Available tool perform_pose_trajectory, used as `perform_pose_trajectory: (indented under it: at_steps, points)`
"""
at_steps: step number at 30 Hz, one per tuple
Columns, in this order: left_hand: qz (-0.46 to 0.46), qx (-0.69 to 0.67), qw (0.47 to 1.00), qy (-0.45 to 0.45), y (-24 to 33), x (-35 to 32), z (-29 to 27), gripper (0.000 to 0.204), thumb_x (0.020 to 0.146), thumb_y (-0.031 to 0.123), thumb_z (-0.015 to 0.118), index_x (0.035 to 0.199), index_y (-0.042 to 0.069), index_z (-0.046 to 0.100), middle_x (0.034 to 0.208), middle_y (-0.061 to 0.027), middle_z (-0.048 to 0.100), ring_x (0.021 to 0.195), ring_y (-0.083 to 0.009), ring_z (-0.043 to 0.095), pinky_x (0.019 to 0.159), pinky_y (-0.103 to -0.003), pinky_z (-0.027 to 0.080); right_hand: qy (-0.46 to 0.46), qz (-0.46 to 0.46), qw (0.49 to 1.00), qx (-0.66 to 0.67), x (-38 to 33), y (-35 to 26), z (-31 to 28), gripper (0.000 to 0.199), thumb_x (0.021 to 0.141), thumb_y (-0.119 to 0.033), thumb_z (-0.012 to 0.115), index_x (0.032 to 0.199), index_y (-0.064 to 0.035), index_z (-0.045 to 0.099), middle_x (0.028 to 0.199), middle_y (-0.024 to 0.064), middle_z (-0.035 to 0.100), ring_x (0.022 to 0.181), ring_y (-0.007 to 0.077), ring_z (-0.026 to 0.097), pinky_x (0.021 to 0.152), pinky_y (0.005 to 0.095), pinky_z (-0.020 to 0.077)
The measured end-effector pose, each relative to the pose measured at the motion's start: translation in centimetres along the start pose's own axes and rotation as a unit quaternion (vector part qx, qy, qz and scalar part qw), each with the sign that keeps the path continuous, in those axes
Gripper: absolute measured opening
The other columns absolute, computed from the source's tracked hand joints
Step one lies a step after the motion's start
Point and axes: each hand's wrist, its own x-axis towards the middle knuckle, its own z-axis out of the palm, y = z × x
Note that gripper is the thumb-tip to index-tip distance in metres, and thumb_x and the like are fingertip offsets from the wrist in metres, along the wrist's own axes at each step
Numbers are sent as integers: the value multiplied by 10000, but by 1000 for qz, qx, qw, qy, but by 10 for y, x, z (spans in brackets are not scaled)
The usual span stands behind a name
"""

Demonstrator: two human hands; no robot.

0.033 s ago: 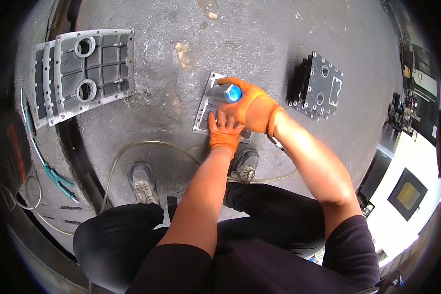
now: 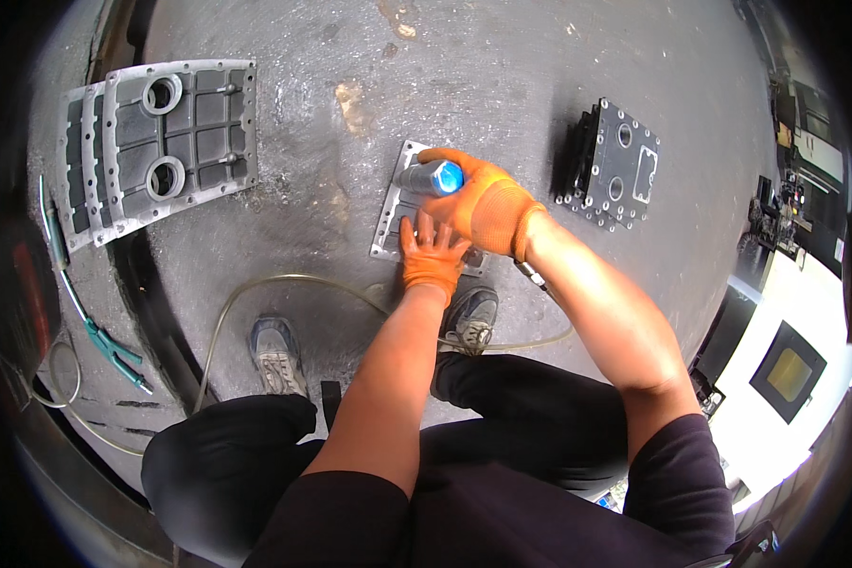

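A flat grey metal plate [image 2: 386,230] with holes along its rim lies on the floor in front of my feet. My left hand [image 2: 433,256], in an orange glove, rests on the plate's near part with its fingers spread. Just beyond it, my gloved right hand [image 2: 488,204] is wrapped round a grey cylinder with a blue end [image 2: 445,178]. The cylinder is tilted over the plate, its blue end toward me. What its far end touches is hidden, and its exact kind does not show.
Ribbed grey metal covers [image 2: 182,142] lie overlapped at the left. A stack of dark plates [image 2: 625,166] stands at the right. A green air blow gun [image 2: 104,341] lies at the far left. A clear hose [image 2: 256,281] loops round my shoes.
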Motion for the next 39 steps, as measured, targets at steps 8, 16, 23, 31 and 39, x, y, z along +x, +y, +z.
perform_pose_trajectory:
  at_steps: [8,16,23,31,39]
  points:
    - [3,27,996,-79,4,-1,-24,666,1061,524,622,1684,508,386,1835,-58,202,1683,-449,95,1295,-750,51,38,-42,986,159,-20,27,-9,760,896,-206,818,1605,-139,554,1038,70,758,861,150,700,727,341,592]
    - [-5,33,999,-13,1,-5,-13,704,1019,547,671,1671,523,407,1847,-61,176,1669,-453,126,1294,-749,71,83,5,984,156,-7,-2,-26,722,913,-214,802,1575,-53,566,999,62,745,695,114,639,615,301,529]
    - [-5,30,998,-47,3,-4,-18,710,1048,537,642,1698,513,357,1853,-43,140,1674,-435,77,1295,-745,56,78,-21,990,113,18,6,-27,652,942,-186,818,1552,-124,594,863,20,684,592,106,574,540,310,498]
    - [-8,19,1000,-21,2,-6,-16,676,1045,512,660,1674,510,411,1845,-44,173,1670,-441,103,1298,-738,67,108,-36,993,14,37,7,-19,659,933,-215,826,1545,-134,594,785,8,647,563,110,541,509,312,456]
    - [-3,36,999,5,1,-4,-15,676,1048,541,643,1679,504,405,1841,-59,174,1665,-441,115,1301,-730,58,100,13,982,158,-10,27,-41,713,941,-325,787,1588,-127,564,870,68,718,575,149,606,462,337,468]
